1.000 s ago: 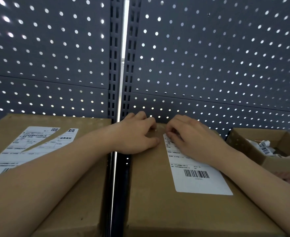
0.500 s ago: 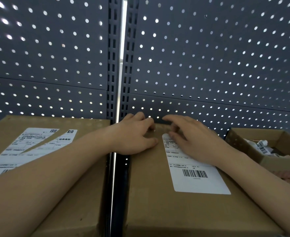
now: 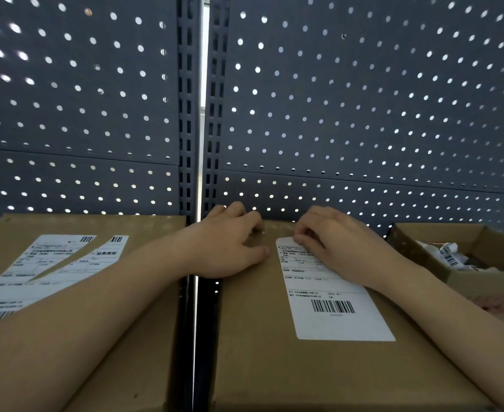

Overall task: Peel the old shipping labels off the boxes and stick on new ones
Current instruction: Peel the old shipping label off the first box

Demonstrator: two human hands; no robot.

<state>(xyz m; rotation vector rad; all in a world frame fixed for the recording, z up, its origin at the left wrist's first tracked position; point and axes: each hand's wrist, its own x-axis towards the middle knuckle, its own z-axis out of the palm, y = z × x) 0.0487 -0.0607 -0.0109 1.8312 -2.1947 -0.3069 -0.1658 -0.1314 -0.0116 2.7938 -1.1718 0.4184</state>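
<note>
The step in hand looked like starting the peel on the old label (image 3: 334,304). The right hand (image 3: 337,245) had its fingers (image 3: 303,239) curled and bunched, pinching at the label's far corner, with the rest of the sheet lying flat on the box (image 3: 274,367) below the fingertips. The left hand (image 3: 230,245) pressed down just left of that corner, fingers loosely spread. Whether an edge had lifted could not be told. The next move probably called for a slow pull toward the barcode end, to avoid tearing.
</note>
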